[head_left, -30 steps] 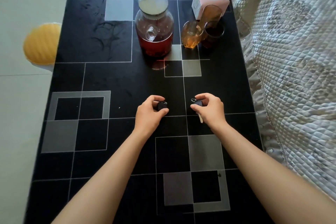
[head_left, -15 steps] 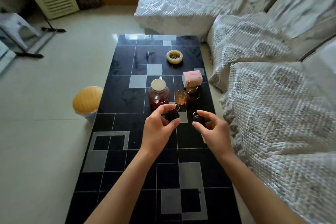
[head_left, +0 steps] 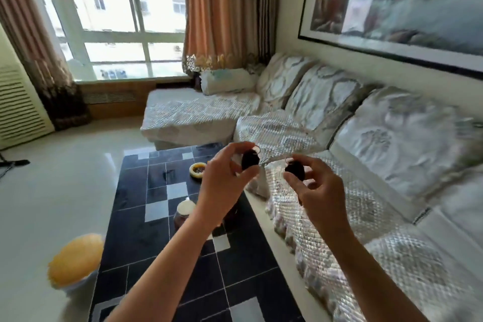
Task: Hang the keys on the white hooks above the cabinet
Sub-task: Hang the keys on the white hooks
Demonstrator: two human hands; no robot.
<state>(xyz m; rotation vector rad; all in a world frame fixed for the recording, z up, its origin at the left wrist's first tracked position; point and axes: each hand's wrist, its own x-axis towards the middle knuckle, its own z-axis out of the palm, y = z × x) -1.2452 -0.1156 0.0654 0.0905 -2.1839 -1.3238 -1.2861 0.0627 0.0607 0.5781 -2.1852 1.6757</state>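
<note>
So there's one dark key per hand, both in mid-air over the sofa-side edge of the desk (head_left: 136, 217). The left key (head_left: 249, 162) is pinched between the thumb and fingertips of the left hand (head_left: 227, 180), long axis about upright, metal ring on top. The right key (head_left: 295, 170) sits in the right hand (head_left: 317, 191) the same pinchy way, tilted, ring end up and leaning toward the other key. My guess: gripping the bodies leaves the rings free for hooking. Blades are hidden. No white hooks or cabinet in view, just the sofa (head_left: 366, 138) beyond.
</note>
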